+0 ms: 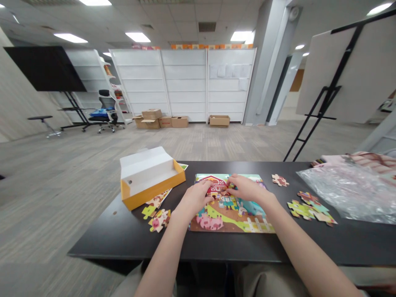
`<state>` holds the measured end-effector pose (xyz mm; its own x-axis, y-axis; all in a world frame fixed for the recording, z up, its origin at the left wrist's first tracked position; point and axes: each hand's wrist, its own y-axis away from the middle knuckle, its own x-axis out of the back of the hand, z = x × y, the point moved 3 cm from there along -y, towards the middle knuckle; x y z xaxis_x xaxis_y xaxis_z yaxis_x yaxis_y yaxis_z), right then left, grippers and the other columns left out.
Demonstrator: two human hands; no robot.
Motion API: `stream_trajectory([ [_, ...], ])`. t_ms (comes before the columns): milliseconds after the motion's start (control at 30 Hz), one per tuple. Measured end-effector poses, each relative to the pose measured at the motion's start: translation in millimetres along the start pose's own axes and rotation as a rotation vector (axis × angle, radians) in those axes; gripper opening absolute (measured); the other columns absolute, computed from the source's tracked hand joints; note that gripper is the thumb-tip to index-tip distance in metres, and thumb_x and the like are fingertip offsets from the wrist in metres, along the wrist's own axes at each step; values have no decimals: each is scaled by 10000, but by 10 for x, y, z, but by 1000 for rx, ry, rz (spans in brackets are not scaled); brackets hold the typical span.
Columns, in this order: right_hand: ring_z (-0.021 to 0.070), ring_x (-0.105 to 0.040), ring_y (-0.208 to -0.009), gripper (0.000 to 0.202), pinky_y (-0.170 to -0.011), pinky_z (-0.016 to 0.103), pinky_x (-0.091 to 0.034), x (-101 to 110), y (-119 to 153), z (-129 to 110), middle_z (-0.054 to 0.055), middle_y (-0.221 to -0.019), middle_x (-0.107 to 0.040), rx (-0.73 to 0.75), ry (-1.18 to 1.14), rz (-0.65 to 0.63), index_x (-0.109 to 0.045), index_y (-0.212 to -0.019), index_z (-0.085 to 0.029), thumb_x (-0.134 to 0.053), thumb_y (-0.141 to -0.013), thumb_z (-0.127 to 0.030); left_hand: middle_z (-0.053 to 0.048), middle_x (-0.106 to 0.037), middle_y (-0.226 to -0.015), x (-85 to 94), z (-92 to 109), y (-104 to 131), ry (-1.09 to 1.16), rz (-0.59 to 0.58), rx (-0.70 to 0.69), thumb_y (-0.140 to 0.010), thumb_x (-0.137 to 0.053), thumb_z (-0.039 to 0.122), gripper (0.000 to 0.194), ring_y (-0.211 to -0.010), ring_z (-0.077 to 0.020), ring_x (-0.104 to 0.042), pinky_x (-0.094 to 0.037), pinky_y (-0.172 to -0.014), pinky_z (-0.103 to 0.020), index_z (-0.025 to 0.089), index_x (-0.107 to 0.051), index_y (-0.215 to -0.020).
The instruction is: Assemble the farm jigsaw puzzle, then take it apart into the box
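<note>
A colourful farm jigsaw puzzle (213, 212) lies on the black table, showing a red barn, a pink pig and a white fence. My left hand (196, 197) rests over its left part, fingers apart and curved beside the barn. From the right, my right hand (246, 189) reaches over the upper middle, thumb and fingertips around a small brownish puzzle piece (224, 191). Both hands partly cover the picture. Loose puzzle pieces (160, 220) lie to the left, more loose pieces (301, 209) to the right, and a single piece (280, 180) farther back.
An open yellow box (154, 192) with a white inside stands at the table's left, partly over printed sheets. Crumpled clear plastic (359, 189) covers the right side. Beyond the black table (123, 239) are cardboard boxes (151, 119), white shelving and a board on a stand (346, 78).
</note>
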<state>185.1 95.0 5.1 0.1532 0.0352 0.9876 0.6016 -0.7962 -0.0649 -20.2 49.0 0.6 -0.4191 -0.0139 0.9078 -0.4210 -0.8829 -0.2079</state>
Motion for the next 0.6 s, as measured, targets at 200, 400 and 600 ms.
stream_trajectory([
  [200, 217, -632, -847, 211, -735, 281, -413, -8, -4, 15, 96, -946, -646, -4, 11, -7, -659, -897, -175, -568, -944, -360, -84, -595, -1379, -3, -105, 34, 100, -1, -12, -858, -695, 257, 520, -1223, -251, -596, -474, -1033, -363, 240, -503, -1341],
  [400, 219, -635, -846, 205, -729, 285, -412, -15, 2, 22, 95, -951, -647, 3, 6, -3, -661, -918, -175, -557, -944, -351, -121, -653, -1266, 216, -219, 205, -57, -102, 142, -888, -653, 272, 442, -1198, -281, -603, -467, -1025, -388, 197, -556, -1313],
  [600, 226, -630, -870, 220, -738, 290, -416, 6, 14, 6, 103, -970, -649, -17, 10, -19, -655, -922, -173, -552, -950, -365, -123, -664, -1228, 272, -307, 313, -70, -128, 171, -919, -609, 278, 337, -1161, -268, -624, -466, -1009, -364, 181, -591, -1241],
])
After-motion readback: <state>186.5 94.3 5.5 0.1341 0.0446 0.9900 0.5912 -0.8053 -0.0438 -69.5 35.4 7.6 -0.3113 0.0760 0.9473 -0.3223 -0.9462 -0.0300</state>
